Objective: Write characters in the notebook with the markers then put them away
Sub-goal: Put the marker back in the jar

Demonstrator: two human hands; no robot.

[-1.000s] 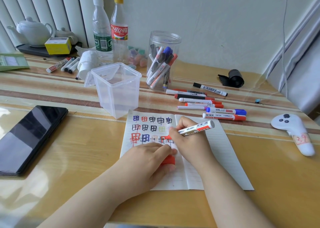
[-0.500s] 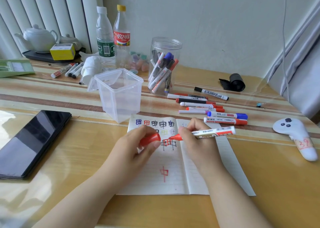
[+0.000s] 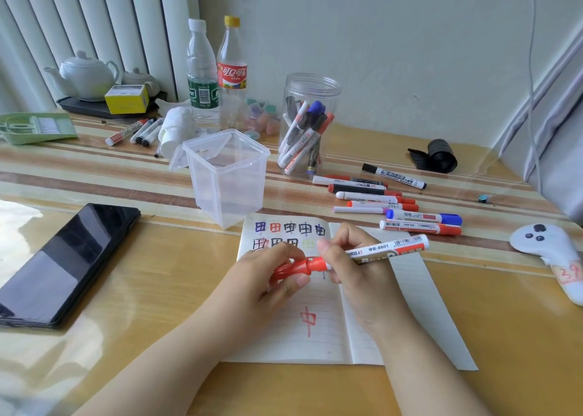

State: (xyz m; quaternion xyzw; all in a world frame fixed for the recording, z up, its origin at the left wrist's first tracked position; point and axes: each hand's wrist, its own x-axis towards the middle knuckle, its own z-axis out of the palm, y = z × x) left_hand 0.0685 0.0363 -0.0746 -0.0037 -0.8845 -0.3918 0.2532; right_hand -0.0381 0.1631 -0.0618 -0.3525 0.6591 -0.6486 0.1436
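Observation:
An open lined notebook point(image 3: 318, 340) lies in front of me with rows of coloured characters at its top and one red character lower on the left page. My right hand point(image 3: 356, 270) grips a white-bodied red marker point(image 3: 385, 249), held level above the page. My left hand point(image 3: 268, 276) holds the marker's red cap point(image 3: 295, 267), which sits over the marker's tip. Several loose markers point(image 3: 391, 204) lie on the table beyond the notebook. A round clear jar point(image 3: 307, 125) holds several more markers.
An open square plastic container point(image 3: 227, 176) stands just beyond the notebook's top left corner. A black phone point(image 3: 63, 264) lies at left, a white controller point(image 3: 549, 251) at right. Two bottles point(image 3: 217, 75), a teapot point(image 3: 83, 75), a yellow box and a black roll point(image 3: 437, 155) stand farther back.
The right hand stopped writing and lifted the marker off the page. The left hand brought the red cap up to the tip, and the two have come together.

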